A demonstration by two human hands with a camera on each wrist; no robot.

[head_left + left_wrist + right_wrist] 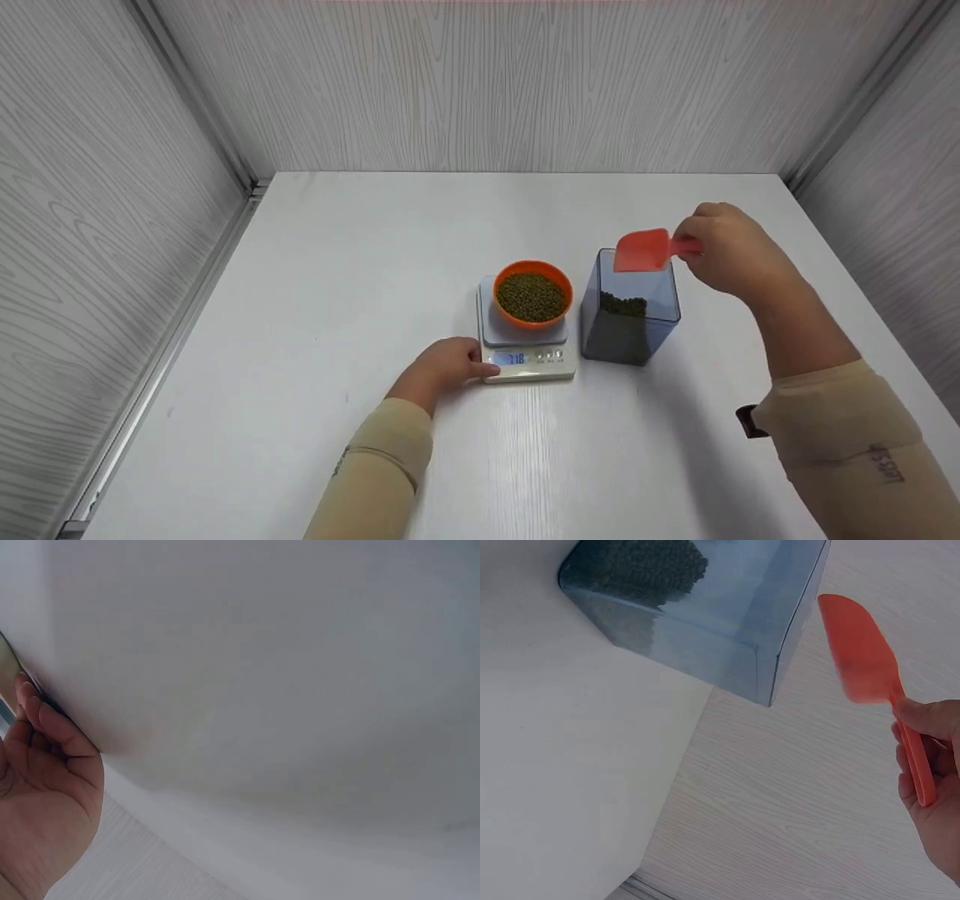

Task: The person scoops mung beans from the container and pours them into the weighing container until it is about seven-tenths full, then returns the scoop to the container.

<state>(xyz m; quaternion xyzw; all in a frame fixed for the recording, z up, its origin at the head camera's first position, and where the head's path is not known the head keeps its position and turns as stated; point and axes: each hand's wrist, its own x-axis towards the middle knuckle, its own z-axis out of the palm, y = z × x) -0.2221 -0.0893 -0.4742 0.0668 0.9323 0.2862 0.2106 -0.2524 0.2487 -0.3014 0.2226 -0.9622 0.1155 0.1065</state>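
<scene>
My right hand [731, 251] grips a red scoop [642, 250] by its handle, with the blade above the mouth of a clear bluish bin [628, 330]. Dark green beans [641, 574] lie inside that bin. In the right wrist view the blade looks free of beans. Left of the bin stands a white kitchen scale [525, 367], its display lit with digits that look like 718. An orange bowl [568, 296] filled with green beans [531, 298] sits on its platform. My left hand [450, 362] holds the scale's front left corner, thumb on top and fingers against the side.
A white table [360, 247] carries all of this. Grey wood-grain panels [487, 90] rise at the back and both sides. The bin stands close beside the scale's right edge.
</scene>
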